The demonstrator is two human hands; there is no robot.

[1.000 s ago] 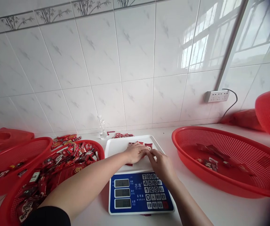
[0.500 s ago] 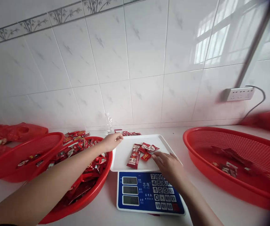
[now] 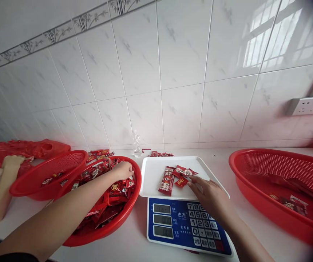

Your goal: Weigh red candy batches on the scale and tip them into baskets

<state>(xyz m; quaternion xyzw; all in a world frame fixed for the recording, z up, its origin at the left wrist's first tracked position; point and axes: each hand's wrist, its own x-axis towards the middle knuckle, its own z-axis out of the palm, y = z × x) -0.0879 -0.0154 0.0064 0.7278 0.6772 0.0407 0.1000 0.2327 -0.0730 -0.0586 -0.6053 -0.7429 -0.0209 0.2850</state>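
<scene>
My left hand [image 3: 123, 170] is over the right side of a red basket [image 3: 137, 185] heaped with small red snack packets [image 3: 118, 189]. Its fingers are curled in, and what they hold, if anything, is hidden. My right hand [image 3: 212, 191] is above the front right of a white scale tray [image 3: 152, 167], fingers apart and stretched toward the packets. On the tray lie one long red packet [image 3: 166, 181] and several small red packets [image 3: 182, 176], bunched near my right fingertips. In front of the tray is the scale's blue keypad panel [image 3: 182, 218] with three displays.
To the right stands another red basket [image 3: 244, 182] with some packets in it. A smaller red basket [image 3: 22, 189] is at left, beside another person's hand [image 3: 13, 162] and a red plastic bag [image 3: 47, 147]. A clear bottle [image 3: 137, 143] and more packets [image 3: 160, 154] lie behind, near the tiled wall.
My left hand has moved left and down from the tray's edge to over the packet basket. My right hand stays by the tray's packets. The view has turned left, showing another person's arms.
</scene>
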